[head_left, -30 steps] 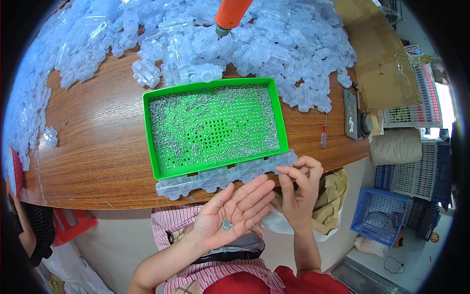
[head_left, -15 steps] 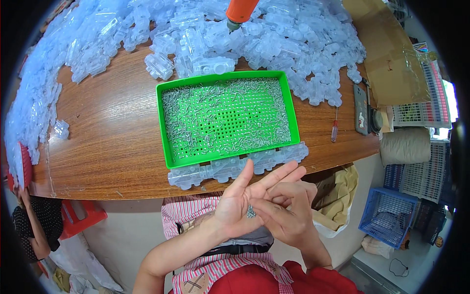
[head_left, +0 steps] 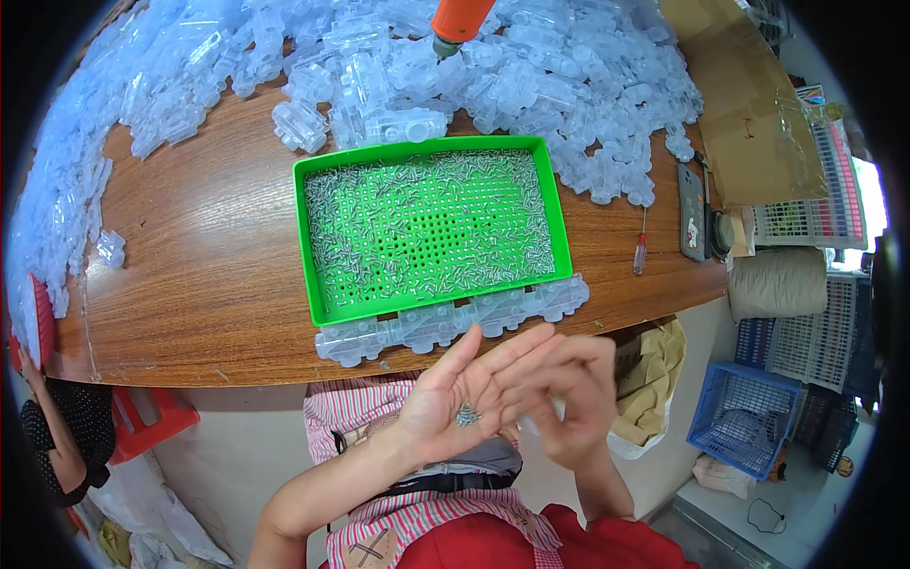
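Note:
Palm up, my left hand (head_left: 445,403) carries a small heap of screws (head_left: 467,414) in its slightly cupped palm, the fingers stretched out to the right. Close against those fingertips is my right hand (head_left: 575,398), its fingers bent and smeared by motion, so whether anything is between them is hidden. Beyond both hands lies a green perforated tray (head_left: 559,213) with many loose silver screws (head_left: 332,256) spread over its bottom. A row of clear plastic housings (head_left: 427,325) lies along the tray's near edge.
Clear plastic parts (head_left: 569,85) are heaped across the back and left of the wooden table (head_left: 204,275). An orange power driver (head_left: 460,21) hangs above. A screwdriver (head_left: 640,251) and a phone (head_left: 693,213) lie at right. Another person's arm (head_left: 57,417) shows at far left.
My right hand has drawn away to the right from over the left palm, uncovering more of the screws there. The left hand has shifted slightly left and down.

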`<state>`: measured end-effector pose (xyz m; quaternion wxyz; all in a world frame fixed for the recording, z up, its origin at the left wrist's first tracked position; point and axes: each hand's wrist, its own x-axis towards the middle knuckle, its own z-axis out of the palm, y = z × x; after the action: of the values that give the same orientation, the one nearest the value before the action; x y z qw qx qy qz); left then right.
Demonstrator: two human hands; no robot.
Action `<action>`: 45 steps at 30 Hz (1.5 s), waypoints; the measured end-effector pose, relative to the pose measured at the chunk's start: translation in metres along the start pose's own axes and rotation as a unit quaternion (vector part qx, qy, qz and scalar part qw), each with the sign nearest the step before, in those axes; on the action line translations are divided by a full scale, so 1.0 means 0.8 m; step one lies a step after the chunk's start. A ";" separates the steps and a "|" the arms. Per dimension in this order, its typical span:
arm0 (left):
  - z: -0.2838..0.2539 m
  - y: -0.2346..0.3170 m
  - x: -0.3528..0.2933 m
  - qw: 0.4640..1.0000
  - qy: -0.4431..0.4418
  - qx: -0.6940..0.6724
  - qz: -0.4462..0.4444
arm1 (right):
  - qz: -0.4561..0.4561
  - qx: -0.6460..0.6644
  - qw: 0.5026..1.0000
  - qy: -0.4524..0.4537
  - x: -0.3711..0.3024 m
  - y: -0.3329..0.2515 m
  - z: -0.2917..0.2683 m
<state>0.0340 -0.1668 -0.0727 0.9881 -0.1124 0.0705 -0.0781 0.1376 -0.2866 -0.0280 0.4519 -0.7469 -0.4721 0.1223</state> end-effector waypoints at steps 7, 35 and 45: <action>-0.027 0.001 -0.038 0.998 0.058 -0.019 -0.007 | 0.034 -0.083 0.993 0.076 0.005 0.066 0.019; -0.019 0.011 -0.044 0.997 0.016 -0.031 0.069 | 0.019 -0.056 0.988 0.142 0.002 0.060 0.033; 0.000 0.009 -0.012 0.997 -0.017 -0.015 0.071 | -0.111 -0.171 0.975 -0.085 -0.002 -0.022 0.021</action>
<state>0.0253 -0.1581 -0.0733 0.9904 -0.1232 0.0628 -0.0046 0.1161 -0.2756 -0.0238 0.2867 -0.7429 -0.6027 0.0515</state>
